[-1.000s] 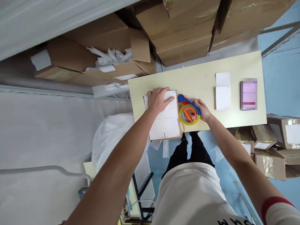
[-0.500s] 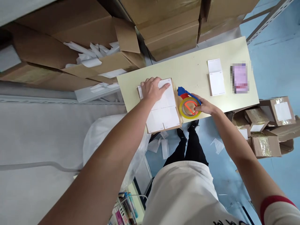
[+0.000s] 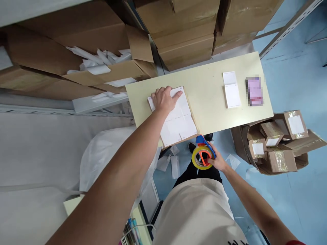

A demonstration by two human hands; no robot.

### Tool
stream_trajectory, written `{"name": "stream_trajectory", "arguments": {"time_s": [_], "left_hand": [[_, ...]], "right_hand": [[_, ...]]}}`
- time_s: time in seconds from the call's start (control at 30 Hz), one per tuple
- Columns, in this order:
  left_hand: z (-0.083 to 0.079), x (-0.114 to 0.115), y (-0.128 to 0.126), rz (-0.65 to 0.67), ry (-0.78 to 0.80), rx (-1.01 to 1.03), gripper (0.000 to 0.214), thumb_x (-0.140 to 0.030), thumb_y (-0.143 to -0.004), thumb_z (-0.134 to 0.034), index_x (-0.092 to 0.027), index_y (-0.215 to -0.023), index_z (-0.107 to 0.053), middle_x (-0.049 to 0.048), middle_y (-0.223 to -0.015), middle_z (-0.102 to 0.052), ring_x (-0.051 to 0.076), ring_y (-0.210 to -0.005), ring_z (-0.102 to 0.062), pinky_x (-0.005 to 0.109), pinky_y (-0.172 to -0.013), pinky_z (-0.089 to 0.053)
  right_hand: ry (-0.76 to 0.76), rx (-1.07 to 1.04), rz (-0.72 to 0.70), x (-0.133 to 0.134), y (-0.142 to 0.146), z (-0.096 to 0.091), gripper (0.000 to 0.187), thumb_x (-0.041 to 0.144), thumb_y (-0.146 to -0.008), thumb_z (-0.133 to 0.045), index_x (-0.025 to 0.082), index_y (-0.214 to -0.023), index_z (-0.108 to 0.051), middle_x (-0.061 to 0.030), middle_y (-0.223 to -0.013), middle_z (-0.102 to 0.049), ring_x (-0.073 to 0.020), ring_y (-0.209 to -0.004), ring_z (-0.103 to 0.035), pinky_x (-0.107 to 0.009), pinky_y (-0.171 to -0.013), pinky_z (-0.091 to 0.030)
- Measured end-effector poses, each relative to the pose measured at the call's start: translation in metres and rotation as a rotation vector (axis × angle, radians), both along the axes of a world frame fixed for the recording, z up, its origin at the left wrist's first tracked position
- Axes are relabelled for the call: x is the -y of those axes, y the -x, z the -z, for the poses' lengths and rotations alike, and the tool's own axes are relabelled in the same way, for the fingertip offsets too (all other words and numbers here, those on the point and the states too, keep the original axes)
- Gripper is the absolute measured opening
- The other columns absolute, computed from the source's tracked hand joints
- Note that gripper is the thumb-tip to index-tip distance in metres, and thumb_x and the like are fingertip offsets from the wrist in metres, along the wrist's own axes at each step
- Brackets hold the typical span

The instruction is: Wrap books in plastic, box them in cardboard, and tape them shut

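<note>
A cardboard box [image 3: 176,124] with a white top and brown edges sits at the left part of the table, its near end by the front edge. My left hand [image 3: 165,98] lies flat on its far left part, thumb stretched out to the right. In my right hand [image 3: 216,159] is a tape dispenser [image 3: 203,154] with a blue and red head, an orange frame and a roll of yellowish tape. The fingers are wrapped round its right side. It hangs just off the table's front edge, apart from the box, above my legs.
On the pale table [image 3: 204,88] lie a stack of white labels [image 3: 232,93] and a blurred-out pink item [image 3: 254,91]. Large cartons [image 3: 186,37] line the back. An open carton [image 3: 241,143] with small taped boxes is at right. Papers [image 3: 175,166] litter the floor.
My right hand has drawn the tape dispenser toward me, from beside the box to off the table's front edge. My left hand stays on the box. The view has shifted slightly.
</note>
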State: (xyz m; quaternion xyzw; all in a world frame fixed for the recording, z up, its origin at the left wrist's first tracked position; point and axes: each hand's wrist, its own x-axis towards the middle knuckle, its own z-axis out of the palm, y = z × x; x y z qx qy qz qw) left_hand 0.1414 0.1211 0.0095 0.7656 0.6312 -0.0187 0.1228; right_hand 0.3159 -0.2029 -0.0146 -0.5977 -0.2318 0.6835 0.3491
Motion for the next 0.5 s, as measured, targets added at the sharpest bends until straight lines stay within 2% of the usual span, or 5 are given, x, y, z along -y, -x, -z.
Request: {"name": "stream_trajectory", "arguments": {"time_s": [0.1, 0.2, 0.3, 0.4, 0.5], "left_hand": [[0.007, 0.004, 0.019, -0.171, -0.062, 0.048, 0.06, -0.057, -0.092, -0.026, -0.027, -0.141, -0.046, 0.0213, -0.122, -0.064, 0.041, -0.115, -0.054, 0.06, -0.089, -0.037], [-0.001, 0.012, 0.033, -0.223, -0.148, 0.058, 0.065, -0.056, -0.091, -0.031, -0.028, -0.15, -0.032, 0.0233, -0.132, -0.057, 0.044, -0.121, -0.05, 0.064, -0.089, -0.035], [-0.02, 0.011, 0.027, -0.028, -0.121, -0.028, 0.069, -0.06, -0.089, -0.037, -0.027, -0.15, -0.032, 0.0205, -0.141, -0.051, 0.041, -0.13, -0.043, 0.062, -0.097, -0.032], [-0.034, -0.005, 0.003, 0.257, 0.059, -0.029, 0.067, -0.065, -0.087, -0.039, -0.024, -0.139, -0.049, 0.0164, -0.132, -0.059, 0.038, -0.127, -0.049, 0.055, -0.102, -0.032], [-0.032, -0.02, -0.018, 0.179, 0.183, -0.039, 0.071, -0.073, -0.083, -0.038, -0.02, -0.122, -0.062, 0.0158, -0.114, -0.067, 0.038, -0.114, -0.057, 0.05, -0.096, -0.037]], "right_hand": [[-0.001, 0.075, 0.102, -0.046, -0.011, -0.003, 0.09, 0.014, -0.062, -0.063, 0.028, -0.146, -0.035, -0.0066, -0.126, -0.062, -0.0265, -0.114, -0.061, -0.042, -0.101, -0.05], [-0.03, 0.106, 0.071, -0.12, -0.049, -0.005, 0.09, 0.012, -0.06, -0.062, 0.026, -0.146, -0.036, -0.0079, -0.125, -0.063, -0.0278, -0.113, -0.061, -0.044, -0.095, -0.054], [-0.089, 0.059, -0.053, -0.195, -0.086, -0.002, 0.081, 0.008, -0.058, -0.059, 0.023, -0.137, -0.049, -0.0063, -0.117, -0.067, -0.0272, -0.108, -0.063, -0.045, -0.093, -0.054], [-0.107, -0.002, -0.212, -0.243, -0.105, 0.001, 0.072, 0.004, -0.057, -0.058, 0.022, -0.127, -0.059, -0.0034, -0.105, -0.071, -0.0259, -0.1, -0.064, -0.048, -0.093, -0.053], [-0.105, -0.04, -0.279, -0.255, -0.106, 0.002, 0.07, 0.002, -0.057, -0.059, 0.022, -0.125, -0.062, -0.0031, -0.1, -0.071, -0.0252, -0.094, -0.065, -0.048, -0.092, -0.054]]}}
